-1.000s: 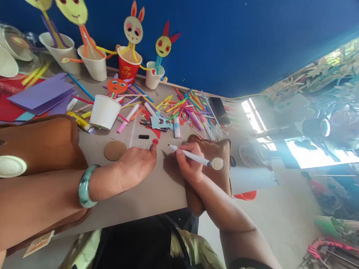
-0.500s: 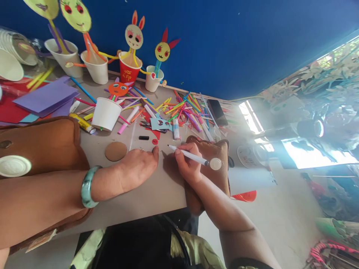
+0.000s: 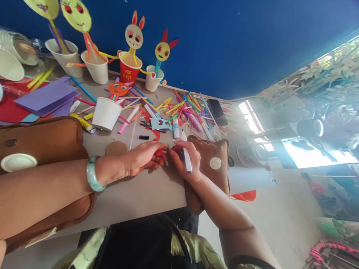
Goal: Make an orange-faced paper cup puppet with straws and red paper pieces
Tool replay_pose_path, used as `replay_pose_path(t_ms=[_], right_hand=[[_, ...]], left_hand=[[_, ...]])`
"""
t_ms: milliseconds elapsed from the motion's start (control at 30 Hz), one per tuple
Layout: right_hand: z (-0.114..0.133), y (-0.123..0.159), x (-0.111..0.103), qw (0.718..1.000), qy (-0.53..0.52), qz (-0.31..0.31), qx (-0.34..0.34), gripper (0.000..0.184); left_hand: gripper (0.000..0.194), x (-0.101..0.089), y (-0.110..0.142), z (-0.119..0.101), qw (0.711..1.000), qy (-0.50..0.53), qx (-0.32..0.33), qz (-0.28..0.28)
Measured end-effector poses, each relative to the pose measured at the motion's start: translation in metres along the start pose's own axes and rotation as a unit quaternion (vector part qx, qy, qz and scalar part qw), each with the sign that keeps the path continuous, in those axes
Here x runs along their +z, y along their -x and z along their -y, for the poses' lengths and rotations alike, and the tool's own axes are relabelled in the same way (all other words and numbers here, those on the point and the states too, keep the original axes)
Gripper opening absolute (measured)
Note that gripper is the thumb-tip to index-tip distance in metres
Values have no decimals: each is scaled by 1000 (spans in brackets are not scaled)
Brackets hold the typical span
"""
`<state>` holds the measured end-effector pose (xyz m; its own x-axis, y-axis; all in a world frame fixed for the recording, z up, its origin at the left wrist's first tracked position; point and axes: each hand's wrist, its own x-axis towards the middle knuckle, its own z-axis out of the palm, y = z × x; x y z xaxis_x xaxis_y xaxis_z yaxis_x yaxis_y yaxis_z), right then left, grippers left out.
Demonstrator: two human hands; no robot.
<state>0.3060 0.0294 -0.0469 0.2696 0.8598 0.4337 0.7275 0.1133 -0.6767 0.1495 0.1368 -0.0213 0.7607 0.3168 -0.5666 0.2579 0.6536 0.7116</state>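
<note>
My left hand (image 3: 141, 157), a green-and-white bangle at its wrist, is turned partly palm up and pinches a small red paper piece (image 3: 159, 152) between thumb and fingers. My right hand (image 3: 188, 158) holds a white marker (image 3: 187, 158) across its fingers, with the dark tip pointing up and away. The thumb and fingertips of this hand reach close to the left fingertips; whether they touch the red piece I cannot tell. Behind the left thumb lies another small red disc (image 3: 155, 140), mostly hidden. A brown cardboard disc (image 3: 115, 148) is partly covered by the left wrist, and a black cap (image 3: 144, 137) lies beyond.
Paper-cup puppets with drawn faces stand along the blue wall, one red cup (image 3: 129, 73) among them. Nearer is a white cup (image 3: 106, 115) with an orange face. Coloured sticks (image 3: 182, 106), scissors (image 3: 146, 124) and a phone (image 3: 217, 112) lie behind. Brown cushions flank my arms.
My left hand has rolled from palm down on the table to holding a red paper piece. My right hand has swung the marker from pointing left to upright and moved its fingertips toward the left.
</note>
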Motion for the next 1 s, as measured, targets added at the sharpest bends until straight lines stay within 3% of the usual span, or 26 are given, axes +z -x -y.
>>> replay_pose_path(t_ms=[200, 500, 633, 733, 800, 900, 967, 1000], right_hand=[[-4, 1, 0, 999, 3, 41, 12, 31], [-5, 1, 0, 995, -30, 90, 12, 25], [-5, 3, -1, 999, -11, 48, -18, 20], [-4, 4, 0, 999, 23, -23, -7, 17], [-5, 3, 1, 997, 56, -60, -13, 15], [-7, 1, 3, 987, 112, -76, -91, 15], [-8, -2, 4, 975, 151, -50, -154, 14], [-8, -3, 4, 969, 168, -29, -178, 12]], left_hand=[[17, 4, 2, -2, 999, 46, 12, 14], [30, 3, -9, 22, 998, -30, 52, 30], [35, 4, -8, 24, 996, -64, 52, 25], [35, 4, -1, 22, 982, -183, 48, 1], [27, 5, 6, 20, 939, -333, 80, -16], [12, 4, 17, 14, 802, -573, 165, -28], [18, 1, 21, 5, 713, -671, 200, -46], [21, -2, 22, -1, 681, -697, 213, -68]])
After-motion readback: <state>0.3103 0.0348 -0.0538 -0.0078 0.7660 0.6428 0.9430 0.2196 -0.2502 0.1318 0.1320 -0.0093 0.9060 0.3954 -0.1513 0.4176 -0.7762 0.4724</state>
